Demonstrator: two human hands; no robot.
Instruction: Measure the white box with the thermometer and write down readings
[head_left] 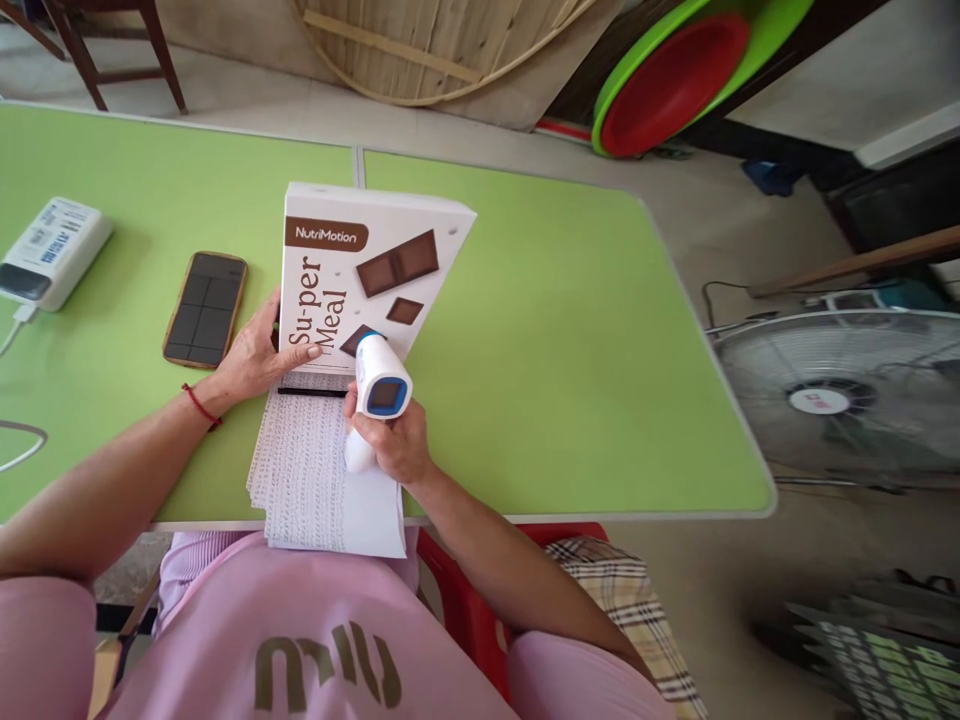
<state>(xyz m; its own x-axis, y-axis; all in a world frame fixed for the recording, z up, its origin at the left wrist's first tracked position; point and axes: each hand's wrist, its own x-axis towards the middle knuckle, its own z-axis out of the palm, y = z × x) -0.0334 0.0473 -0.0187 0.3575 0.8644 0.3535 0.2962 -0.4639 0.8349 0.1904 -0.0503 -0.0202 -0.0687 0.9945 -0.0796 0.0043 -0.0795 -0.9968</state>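
My left hand (pixel 259 350) grips the lower left edge of a white NutriMotion box (pixel 322 275), its thumb lying across the front. The box stands tilted up from the table, its printed face with chocolate pieces turned toward me. In my right hand (pixel 401 440) is a white and blue infrared thermometer (pixel 384 385), fingers wrapped round its handle. Its small dark screen faces me, and its front end points at the box's lower part. Under both lie sheets of paper (pixel 307 470) covered in rows of writing, overhanging the table's near edge. A dark strip, possibly a pen, shows below the box.
A phone (pixel 205 310) lies left of the box on the green table (pixel 570 360). Farther left is a white power bank (pixel 56 250) with a cable. A floor fan (pixel 832 395) stands beyond the right edge; a red chair (pixel 472 610) is beside me.
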